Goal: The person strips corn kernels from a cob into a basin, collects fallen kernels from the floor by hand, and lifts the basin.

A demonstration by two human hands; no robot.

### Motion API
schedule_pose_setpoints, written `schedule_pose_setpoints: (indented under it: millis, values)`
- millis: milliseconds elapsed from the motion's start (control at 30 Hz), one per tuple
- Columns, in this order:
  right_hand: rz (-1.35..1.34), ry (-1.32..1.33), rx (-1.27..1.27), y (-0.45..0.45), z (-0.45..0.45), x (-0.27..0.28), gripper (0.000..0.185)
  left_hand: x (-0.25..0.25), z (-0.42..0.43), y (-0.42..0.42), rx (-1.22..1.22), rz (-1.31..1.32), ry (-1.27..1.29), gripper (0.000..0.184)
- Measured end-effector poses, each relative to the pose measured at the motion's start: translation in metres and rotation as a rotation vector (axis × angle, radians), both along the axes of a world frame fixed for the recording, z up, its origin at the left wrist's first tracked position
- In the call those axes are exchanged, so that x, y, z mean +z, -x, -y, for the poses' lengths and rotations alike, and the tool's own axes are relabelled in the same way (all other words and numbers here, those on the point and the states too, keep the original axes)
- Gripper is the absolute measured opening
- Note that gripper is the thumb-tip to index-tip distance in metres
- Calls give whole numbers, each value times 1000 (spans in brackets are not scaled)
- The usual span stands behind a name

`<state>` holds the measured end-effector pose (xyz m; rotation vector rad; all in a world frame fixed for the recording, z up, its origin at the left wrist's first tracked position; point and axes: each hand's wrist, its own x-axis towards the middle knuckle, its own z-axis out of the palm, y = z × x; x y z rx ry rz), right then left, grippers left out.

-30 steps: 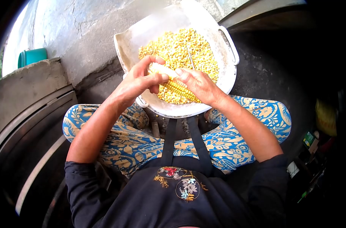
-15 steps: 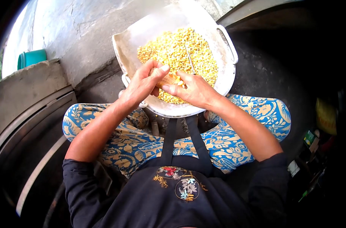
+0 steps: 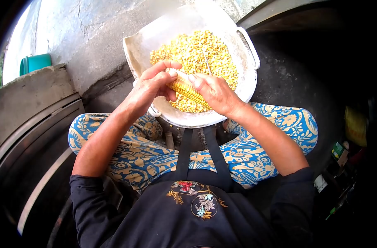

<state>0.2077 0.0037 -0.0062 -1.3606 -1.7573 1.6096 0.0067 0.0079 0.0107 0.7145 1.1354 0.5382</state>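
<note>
An ear of corn [image 3: 187, 91] lies slantwise between my two hands, above the white basin. Rows of yellow kernels cover its near side, while a paler strip shows along its upper side. My left hand [image 3: 154, 82] is closed around the ear's left end, thumb on top. Against the right part of the ear, my right hand [image 3: 218, 93] is closed with its thumb pressed on the upper side. Below both hands, loose corn kernels [image 3: 196, 49] fill the white basin [image 3: 248, 82]. A thin metal tool [image 3: 206, 61] rests on the kernels just beyond my right hand.
My crossed legs in blue patterned trousers [image 3: 275, 136] flank the basin's near side. A low concrete ledge [image 3: 31, 97] stands at left, with a teal container [image 3: 36, 64] behind it. Dark straps [image 3: 183, 151] run from my lap toward the basin. Assorted items lie at far right.
The ear has turned, so its kernel-covered side now shows where a barer side was. My right thumb has shifted up onto its upper side.
</note>
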Motion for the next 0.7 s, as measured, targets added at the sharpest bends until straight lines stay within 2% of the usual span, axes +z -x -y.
schedule_pose_setpoints:
  millis: [167, 267, 333, 433, 500, 700]
  values:
    - [-12, 45, 35, 2, 6, -8, 49, -1, 1, -4, -40, -144, -41, 33]
    - [-99, 98, 27, 2, 3, -12, 49, -5, -6, 4, 30, 26, 140, 38]
    - [-132, 129, 13, 2, -1, -9, 49, 1, -5, 0, 39, 39, 102, 37]
    - [-47, 201, 46, 0, -3, -2, 50, 0, -4, 0, 51, 78, 71, 37]
    - [-91, 50, -1, 1, 1, -3, 50, -1, -2, 0, -21, 4, 2, 34]
    - [-12, 79, 24, 6, 9, -4, 52, 0, 1, -8, -66, -234, -41, 28]
